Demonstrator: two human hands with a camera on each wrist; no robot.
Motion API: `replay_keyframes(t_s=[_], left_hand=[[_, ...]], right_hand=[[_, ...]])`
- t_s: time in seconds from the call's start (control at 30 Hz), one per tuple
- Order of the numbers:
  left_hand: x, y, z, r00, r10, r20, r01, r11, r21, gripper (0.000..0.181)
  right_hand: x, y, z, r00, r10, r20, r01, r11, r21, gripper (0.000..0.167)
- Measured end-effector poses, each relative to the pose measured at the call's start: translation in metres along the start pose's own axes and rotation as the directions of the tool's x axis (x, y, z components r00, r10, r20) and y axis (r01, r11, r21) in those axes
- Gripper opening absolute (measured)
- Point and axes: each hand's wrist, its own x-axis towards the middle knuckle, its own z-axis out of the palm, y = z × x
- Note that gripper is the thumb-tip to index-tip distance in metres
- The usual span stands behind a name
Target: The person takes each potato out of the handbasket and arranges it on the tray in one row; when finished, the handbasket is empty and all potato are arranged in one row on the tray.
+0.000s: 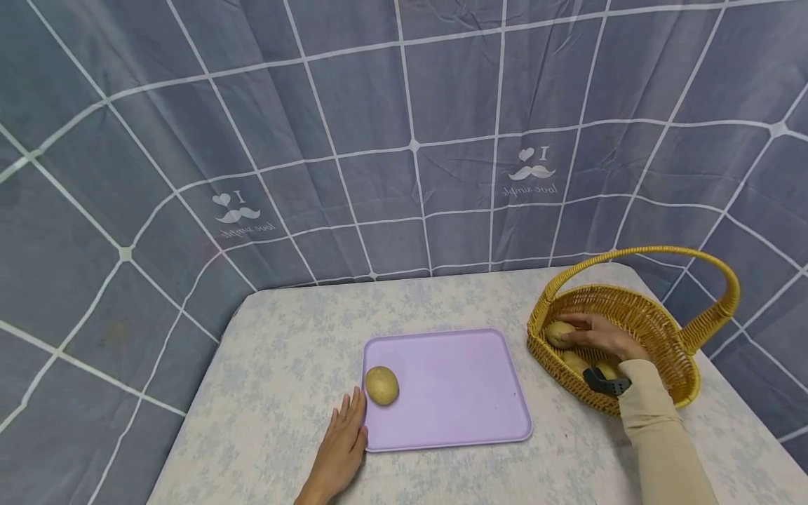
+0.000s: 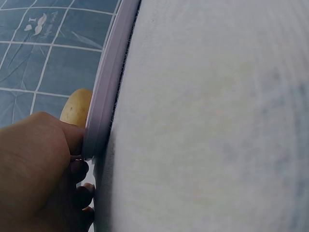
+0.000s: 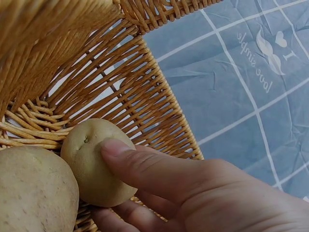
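Tan potato: dimple, right wrist view only

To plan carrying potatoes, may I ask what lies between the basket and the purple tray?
Only a bare strip of tablecloth separates the basket from the tray; the head view shows it.

Head view: the right hand partly covers the potatoes in the basket, their number indeterminate; the lower edge crops the sleeve. Left wrist view: tray and left hand obscure part of the lone potato; tablecloth blurred. Right wrist view: left edge truncates the nearer potato.
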Motion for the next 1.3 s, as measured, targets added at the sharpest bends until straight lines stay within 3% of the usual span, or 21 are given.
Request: replay_keyframes(t_s=[0.4,0.67,0.9,1.07,1.3], left_hand=[[0.001,0.0,0.0,1.0,-0.006,-0.004,0.006,1.0,0.003,0.054],[0.0,0.0,0.0,1.0,-0.007,-0.001,0.007,1.0,-0.001,0.053],[0.0,-0.001,0.001,1.0,-0.008,0.006,0.008,1.0,-0.011,0.053],[0.0,-0.004,0.004,1.0,-0.003,0.006,0.003,1.0,-0.002,0.053],[0.0,-0.004,0.003,1.0,0.001,0.007,-0.001,1.0,0.002,0.053]], right_hand=[[0.001,0.001,-0.002,0.998,0.012,-0.063,-0.013,1.0,-0.008,0.057],[-0.001,-0.003,-0.003,0.994,0.005,-0.105,-0.013,0.997,-0.082,0.057],[-0.005,-0.017,-0.009,0.991,0.01,-0.135,-0.017,0.998,-0.056,0.058],[-0.017,-0.034,-0.016,0.982,-0.01,-0.189,-0.012,0.993,-0.115,0.06],[-0.044,-0.055,-0.02,0.956,-0.052,-0.289,0.035,0.997,-0.062,0.058]])
